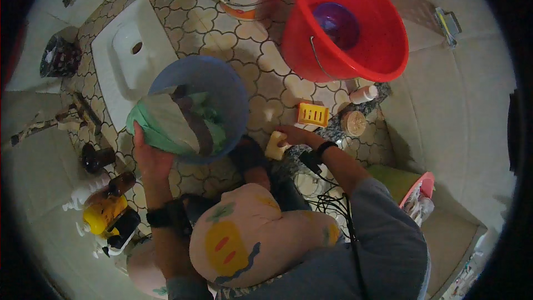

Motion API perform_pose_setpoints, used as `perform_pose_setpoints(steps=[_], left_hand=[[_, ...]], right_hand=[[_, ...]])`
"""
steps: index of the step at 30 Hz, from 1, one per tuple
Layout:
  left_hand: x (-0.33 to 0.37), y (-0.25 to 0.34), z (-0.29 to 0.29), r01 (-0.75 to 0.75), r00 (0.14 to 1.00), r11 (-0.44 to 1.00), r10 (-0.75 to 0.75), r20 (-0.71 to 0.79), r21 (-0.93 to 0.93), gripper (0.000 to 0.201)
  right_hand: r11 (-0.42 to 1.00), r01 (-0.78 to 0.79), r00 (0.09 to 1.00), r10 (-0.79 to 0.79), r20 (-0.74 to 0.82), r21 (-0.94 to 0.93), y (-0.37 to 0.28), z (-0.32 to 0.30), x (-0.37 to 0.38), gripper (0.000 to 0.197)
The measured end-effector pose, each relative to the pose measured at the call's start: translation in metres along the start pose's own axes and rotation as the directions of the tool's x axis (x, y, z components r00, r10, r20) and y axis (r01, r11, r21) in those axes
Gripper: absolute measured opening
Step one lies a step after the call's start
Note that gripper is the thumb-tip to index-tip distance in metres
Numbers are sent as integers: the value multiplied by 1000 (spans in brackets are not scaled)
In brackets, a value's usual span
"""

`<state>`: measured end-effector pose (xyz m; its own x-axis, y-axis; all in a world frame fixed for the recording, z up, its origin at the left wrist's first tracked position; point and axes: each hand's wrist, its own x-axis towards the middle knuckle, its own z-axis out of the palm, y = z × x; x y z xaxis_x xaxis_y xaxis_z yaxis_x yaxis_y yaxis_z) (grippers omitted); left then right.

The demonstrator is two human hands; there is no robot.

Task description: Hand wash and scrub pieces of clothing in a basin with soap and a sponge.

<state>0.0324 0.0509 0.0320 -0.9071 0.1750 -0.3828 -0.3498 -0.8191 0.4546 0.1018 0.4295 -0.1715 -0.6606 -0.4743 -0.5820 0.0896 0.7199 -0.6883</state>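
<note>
Pale yellow soap (275,145) is grasped in right hand (292,134), fingers curled round it, near the orange soap dish (312,115). Left hand (152,156) touches green cloth (161,133) heaped in the blue tub (232,91); fingers partly hidden, closure cannot be told. Judged step: soap in hand, cloth steadied. Next move likely calls for a firm soap grip.
</note>
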Motion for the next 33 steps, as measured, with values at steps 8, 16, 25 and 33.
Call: perform_pose_setpoints(steps=[8, 16, 25, 33], left_hand=[[3, -3, -10, 41, 997, 999, -42, -62, -19, 49], [0, -1, -8, 53, 999, 998, -53, -3, 21, 50], [-2, 13, 20, 118, 993, 950, -112, -36, 290, 55], [-1, 50, 28, 51, 992, 970, -78, 103, 240, 57]], right_hand=[[714, -192, 944, 322, -72, 674, 13, -52, -88, 52], [899, -234, 907, 64, -417, -371, 78, -59, -102, 43], [865, 424, 875, -317, -365, 266, -181, -111, 16, 69], [908, 415, 903, -404, 145, -61, -278, -130, 118, 70]])
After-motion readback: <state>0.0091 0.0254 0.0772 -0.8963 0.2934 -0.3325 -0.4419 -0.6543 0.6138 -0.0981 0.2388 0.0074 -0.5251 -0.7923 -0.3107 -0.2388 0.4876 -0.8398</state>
